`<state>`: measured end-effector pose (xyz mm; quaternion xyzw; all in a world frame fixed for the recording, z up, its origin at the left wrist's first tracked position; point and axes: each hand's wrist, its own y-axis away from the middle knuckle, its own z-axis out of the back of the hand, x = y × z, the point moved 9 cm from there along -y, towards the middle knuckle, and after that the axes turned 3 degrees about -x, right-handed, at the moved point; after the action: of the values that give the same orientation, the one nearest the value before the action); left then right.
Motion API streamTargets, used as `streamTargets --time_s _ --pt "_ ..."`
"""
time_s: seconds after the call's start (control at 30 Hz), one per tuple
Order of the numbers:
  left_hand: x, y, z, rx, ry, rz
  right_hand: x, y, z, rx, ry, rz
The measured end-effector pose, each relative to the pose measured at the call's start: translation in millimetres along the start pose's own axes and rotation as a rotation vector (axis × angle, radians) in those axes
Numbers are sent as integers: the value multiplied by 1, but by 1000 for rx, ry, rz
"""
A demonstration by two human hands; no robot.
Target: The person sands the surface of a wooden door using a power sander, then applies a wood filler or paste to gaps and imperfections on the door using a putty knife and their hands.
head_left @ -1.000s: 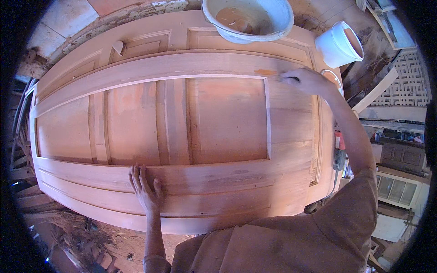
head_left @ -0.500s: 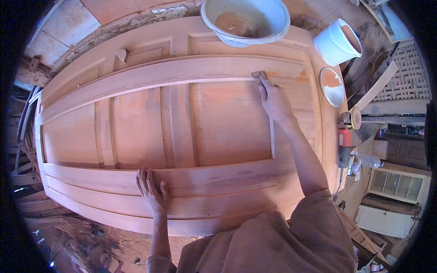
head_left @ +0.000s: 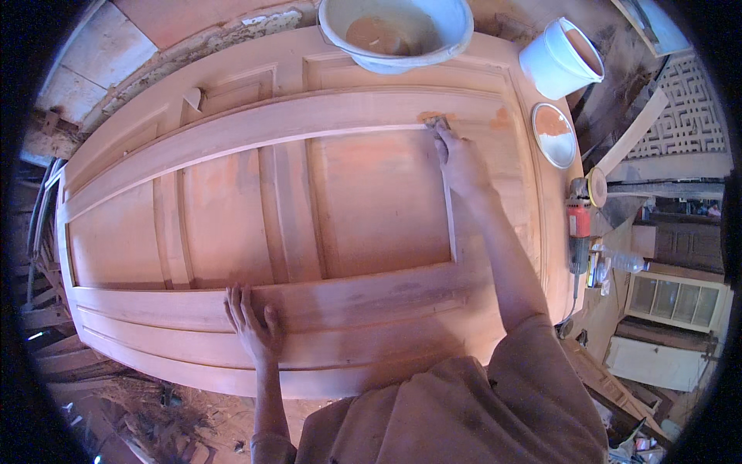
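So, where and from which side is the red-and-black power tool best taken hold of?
Probably by the black section of the power tool, from above and the near side: it is straight and uncovered, the round disc sits at the far end, and the cord leaves the near one.

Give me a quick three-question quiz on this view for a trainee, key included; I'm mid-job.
1. True or false: the left hand lies on the near rail of the panelled wooden door.
2. What lies between the white bucket and the angle grinder? A) a wide basin; B) a round lid with orange paste on it; C) a clear bottle.
3. Fill in: the ____ hand holds a small flat tool beside an orange smear.

Key: 1. True. 2. B. 3. Right.
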<state>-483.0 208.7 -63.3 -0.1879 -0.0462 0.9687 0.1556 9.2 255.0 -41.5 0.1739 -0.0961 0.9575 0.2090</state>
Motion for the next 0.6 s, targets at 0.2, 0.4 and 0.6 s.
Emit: streamTargets --time_s 0.2,0.4,0.6 --pt "-2 1 2 -15 -13 -5 -23 -4 23 -26 -88 -85" --pt "6 3 0 -27 -27 -4 -33 7 11 49 46 -94" --pt "1 0 1 5 -6 17 -41 -1 30 6 -62 -73"
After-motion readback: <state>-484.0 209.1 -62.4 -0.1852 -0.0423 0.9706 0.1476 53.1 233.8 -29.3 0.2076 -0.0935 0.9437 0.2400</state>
